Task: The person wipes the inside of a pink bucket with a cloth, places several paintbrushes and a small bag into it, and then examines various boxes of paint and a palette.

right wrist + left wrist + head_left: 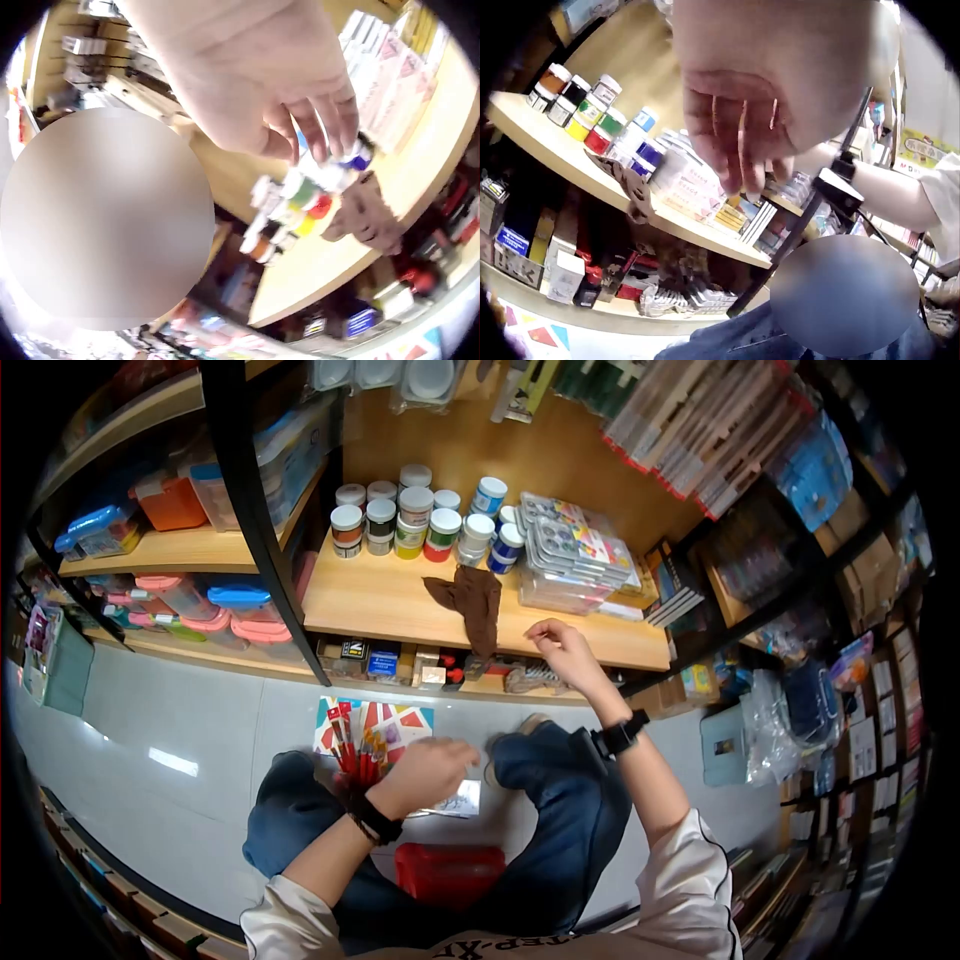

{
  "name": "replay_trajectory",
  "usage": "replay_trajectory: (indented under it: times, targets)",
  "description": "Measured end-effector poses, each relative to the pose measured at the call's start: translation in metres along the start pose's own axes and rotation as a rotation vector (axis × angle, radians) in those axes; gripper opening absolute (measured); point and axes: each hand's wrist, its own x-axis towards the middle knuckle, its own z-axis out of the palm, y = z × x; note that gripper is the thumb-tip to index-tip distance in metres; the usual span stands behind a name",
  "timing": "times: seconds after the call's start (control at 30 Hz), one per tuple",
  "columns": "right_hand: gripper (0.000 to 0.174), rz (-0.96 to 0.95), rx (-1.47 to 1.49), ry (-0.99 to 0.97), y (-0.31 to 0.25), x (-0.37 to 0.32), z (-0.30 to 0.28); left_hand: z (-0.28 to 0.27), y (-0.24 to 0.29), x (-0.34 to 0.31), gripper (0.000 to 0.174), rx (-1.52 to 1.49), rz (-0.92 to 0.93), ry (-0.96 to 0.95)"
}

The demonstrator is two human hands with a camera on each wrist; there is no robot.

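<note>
1. The person sits cross-legged on the floor (180, 710) facing a low wooden shelf (380, 605).
2. The left hand (425, 772) hangs over the lap, just beside a fan of red-handled brushes (352, 750). These stand up against a colourful pack (405, 722) lying on the floor below the shelf's front edge.
3. In the left wrist view its fingers (731, 150) dangle loosely curled with nothing between them. From above the palm is hidden, so I can't be sure it isn't touching the handles.
4. The right hand (562, 650) is raised at the shelf's front edge, towards its right end. The fingers (330, 124) are relaxed and slightly bent, and it holds nothing.
5. The thing nearest it is a brown cloth (476, 605), crumpled on the shelf between the front edge and a cluster of paint jars (415, 520) at the back. Hand and cloth are near but apart.
6. I'd judge the brushes to be light and stiff, with thin, smooth handles that could slide or scatter if grabbed singly. They are best gathered as a bundle around the handles' middles, keeping off the soft tips.
7. The cloth looks limp and very light, with nothing fragile about it. A pinch on any raised fold should lift it, though it will droop and could drag against the jars behind.
8. A red box (450, 872) sits in the lap, between the knees.
</note>
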Motion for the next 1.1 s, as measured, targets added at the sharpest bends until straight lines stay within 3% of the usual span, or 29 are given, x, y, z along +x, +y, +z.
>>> replay_trajectory:
  times: [0.03, 0.1, 0.17, 0.23, 0.37, 0.47, 0.5, 0.6, 0.67, 0.7, 0.77, 0.9, 1.1]
  targets:
    - [0.018, 0.048, -0.006, 0.065, 0.033, 0.018, 0.003, 0.001, -0.002, 0.0, 0.009, 0.112, 0.107, -0.113]
    - [0.019, 0.197, -0.036, 0.141, 0.068, 0.045, 0.005, 0.006, -0.007, -0.005, 0.008, 0.179, 0.142, -0.142]
    - [0.019, 0.194, -0.128, 0.198, 0.106, 0.069, 0.012, 0.006, -0.011, -0.008, 0.007, 0.238, 0.164, -0.178]
    - [0.018, 0.192, -0.211, 0.254, 0.111, 0.081, 0.016, 0.0, -0.013, -0.011, 0.008, 0.328, 0.138, -0.276]
    - [0.016, 0.096, -0.039, 0.357, 0.13, 0.102, 0.022, -0.006, -0.021, -0.018, 0.011, 0.318, 0.079, -0.279]
    - [0.016, 0.344, 0.013, 0.293, 0.098, 0.096, 0.017, -0.01, -0.024, -0.023, 0.012, 0.327, 0.045, -0.253]
    - [0.016, 0.346, 0.01, 0.289, 0.087, 0.095, 0.017, -0.01, -0.025, -0.024, 0.012, 0.32, 0.037, -0.246]
    - [0.029, 0.461, 0.27, 0.252, 0.066, 0.095, 0.017, -0.007, -0.026, -0.028, 0.013, 0.324, 0.042, -0.247]
    - [0.076, 0.535, 1.161, 0.24, 0.053, 0.108, 0.017, -0.006, -0.027, -0.03, 0.014, 0.344, 0.053, -0.254]
    - [0.076, 0.532, 1.168, 0.238, 0.056, 0.114, 0.016, -0.006, -0.026, -0.03, 0.015, 0.333, 0.045, -0.266]
    - [0.1, 0.487, 1.47, 0.192, 0.062, 0.126, 0.015, -0.005, -0.028, -0.03, 0.017, 0.332, 0.034, -0.283]
    - [0.101, 0.514, 1.577, 0.311, 0.053, 0.13, 0.019, -0.008, -0.03, -0.032, 0.017, 0.339, 0.022, -0.264]
    - [0.097, 0.635, 1.486, 0.392, 0.052, 0.112, 0.014, -0.015, -0.027, -0.029, 0.017, 0.349, 0.025, -0.289]
